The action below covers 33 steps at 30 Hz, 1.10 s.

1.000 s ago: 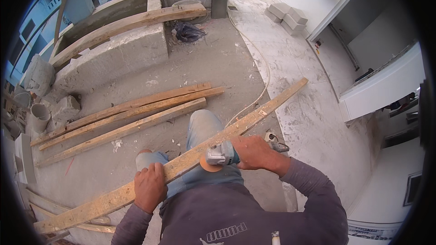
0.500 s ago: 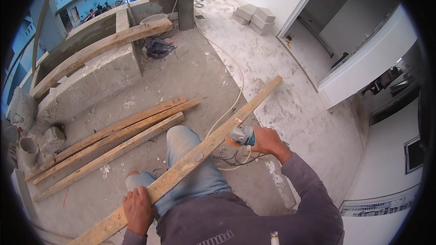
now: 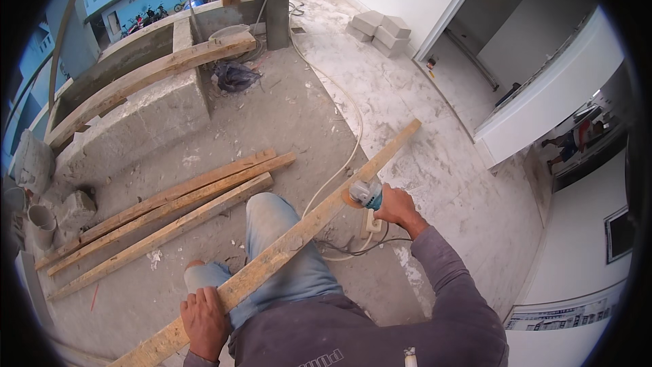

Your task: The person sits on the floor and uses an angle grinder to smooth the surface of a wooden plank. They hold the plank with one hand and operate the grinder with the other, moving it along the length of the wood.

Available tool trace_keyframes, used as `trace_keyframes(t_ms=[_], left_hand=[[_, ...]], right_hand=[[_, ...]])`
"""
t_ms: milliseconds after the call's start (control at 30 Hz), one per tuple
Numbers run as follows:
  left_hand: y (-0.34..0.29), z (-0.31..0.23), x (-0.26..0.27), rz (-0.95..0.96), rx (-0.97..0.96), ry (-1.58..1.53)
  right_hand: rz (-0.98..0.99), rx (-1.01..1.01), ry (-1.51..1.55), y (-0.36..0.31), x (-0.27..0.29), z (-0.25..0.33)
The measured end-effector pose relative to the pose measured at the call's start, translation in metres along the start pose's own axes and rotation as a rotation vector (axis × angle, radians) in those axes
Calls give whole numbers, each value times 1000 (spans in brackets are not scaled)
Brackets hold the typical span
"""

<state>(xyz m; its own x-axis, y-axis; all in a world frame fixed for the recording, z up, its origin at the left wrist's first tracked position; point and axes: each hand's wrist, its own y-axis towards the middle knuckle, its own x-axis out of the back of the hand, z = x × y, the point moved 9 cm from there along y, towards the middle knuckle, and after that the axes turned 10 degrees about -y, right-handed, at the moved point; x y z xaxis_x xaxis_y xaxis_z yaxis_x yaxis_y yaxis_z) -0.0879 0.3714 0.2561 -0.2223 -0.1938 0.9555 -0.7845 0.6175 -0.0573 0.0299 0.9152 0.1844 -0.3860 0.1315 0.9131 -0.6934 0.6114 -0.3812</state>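
A long wooden plank (image 3: 288, 245) lies slantwise across my thigh, from the lower left up to the right. Near its lower end, my left hand (image 3: 205, 318) is closed over the edge of the wood. My right hand (image 3: 399, 205) grips a teal and silver angle grinder (image 3: 369, 195). The grinder's orange-brown disc (image 3: 350, 197) is at the plank's right edge, in its upper part; whether it touches the wood I cannot tell. A dark cable trails from the grinder, below my right wrist.
Three wooden beams (image 3: 163, 221) lie on the rough concrete at left. A white extension socket (image 3: 373, 223) and its cord sit below the grinder. Grey blocks (image 3: 379, 30) are stacked by the far wall. A dark plastic bag (image 3: 234, 76) lies near the concrete ledge. Another person (image 3: 574, 141) appears at far right.
The grinder in my right hand has moved slightly up along the plank. The small wood chip on the plank is no longer visible. A person has come into view at right.
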Motion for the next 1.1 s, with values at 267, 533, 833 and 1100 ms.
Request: trace_keyframes(t_ms=[267, 533, 833, 1100], left_hand=[[2, 0, -1, 7, 12, -6], [4, 12, -13, 17, 19, 5], [6, 9, -2, 50, 24, 4], [6, 10, -4, 52, 1, -11]], right_hand=[[24, -69, 9, -7, -1, 1], [13, -64, 9, -4, -8, -11], [-42, -177, 14, -8, -7, -51], [-18, 30, -12, -2, -12, -14]])
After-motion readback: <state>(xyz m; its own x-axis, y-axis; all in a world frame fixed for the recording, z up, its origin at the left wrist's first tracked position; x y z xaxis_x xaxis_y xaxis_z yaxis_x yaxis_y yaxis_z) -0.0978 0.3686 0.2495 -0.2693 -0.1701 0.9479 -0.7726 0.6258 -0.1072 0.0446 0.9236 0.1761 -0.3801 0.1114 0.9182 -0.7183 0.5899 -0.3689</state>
